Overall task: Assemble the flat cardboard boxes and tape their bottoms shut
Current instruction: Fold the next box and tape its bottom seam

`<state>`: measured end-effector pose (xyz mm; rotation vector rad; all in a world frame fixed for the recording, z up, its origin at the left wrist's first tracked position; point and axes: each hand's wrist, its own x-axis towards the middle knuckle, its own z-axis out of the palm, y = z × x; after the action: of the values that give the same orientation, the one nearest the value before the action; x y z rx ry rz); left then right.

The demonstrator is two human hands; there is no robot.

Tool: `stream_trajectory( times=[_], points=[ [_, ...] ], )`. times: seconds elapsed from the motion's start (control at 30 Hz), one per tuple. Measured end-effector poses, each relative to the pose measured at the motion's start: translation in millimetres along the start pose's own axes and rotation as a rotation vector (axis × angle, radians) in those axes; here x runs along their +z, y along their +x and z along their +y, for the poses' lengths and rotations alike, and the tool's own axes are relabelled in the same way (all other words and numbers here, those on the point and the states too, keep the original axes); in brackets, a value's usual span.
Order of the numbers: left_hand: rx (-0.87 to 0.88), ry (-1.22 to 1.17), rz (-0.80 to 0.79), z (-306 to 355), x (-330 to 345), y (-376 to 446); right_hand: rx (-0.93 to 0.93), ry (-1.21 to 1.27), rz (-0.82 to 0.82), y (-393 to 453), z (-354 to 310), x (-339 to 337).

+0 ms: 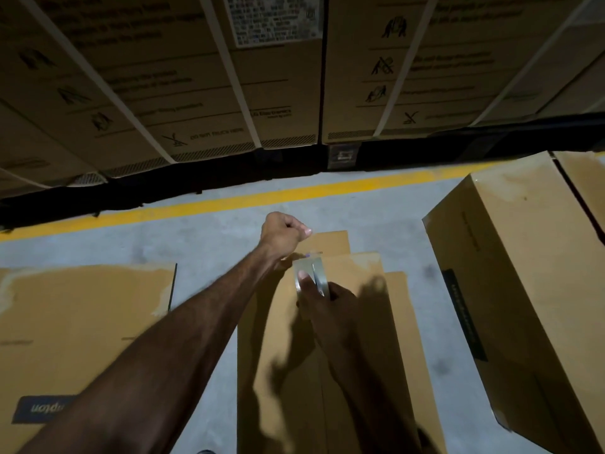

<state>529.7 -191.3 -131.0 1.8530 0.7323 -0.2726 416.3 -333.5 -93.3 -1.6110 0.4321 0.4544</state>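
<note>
We hold a roll of clear tape (311,279) in our right hand (327,306), fingers curled round it, over the cardboard box (353,355) on the floor in front of us. Our left hand (284,232) is a closed fist at the far end — it may pinch the tape's end, but we cannot tell. The box looks light, stiff and bendy at the flaps. Its long side points away from us — best held by the edges.

"LG Electronics" on strapped carton (170,93), upside-down "pton" label (41,408)
</note>
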Motion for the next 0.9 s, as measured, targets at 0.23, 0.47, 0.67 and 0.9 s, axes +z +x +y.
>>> stream_trajectory(
  times=[0.23, 0.47, 0.67, 0.9],
  points=[
    [-0.053, 0.108, 0.022, -20.0, 10.2, 17.3, -0.027, -0.044, 0.067, -7.1, 7.0, 5.0],
    [-0.077, 0.251, -0.194, -22.5, 6.8, 29.7, -0.049, 0.048, -0.081, -25.1, -12.6, -21.7],
    [-0.103, 0.35, -0.265, -24.4, 7.1, 34.4, -0.052, 0.051, -0.087, -24.0, -13.2, -21.4],
    [-0.129, 0.334, -0.267, -25.2, 3.9, 38.6, 0.128, 0.097, 0.059, -17.9, 2.2, 1.5]
  ],
)
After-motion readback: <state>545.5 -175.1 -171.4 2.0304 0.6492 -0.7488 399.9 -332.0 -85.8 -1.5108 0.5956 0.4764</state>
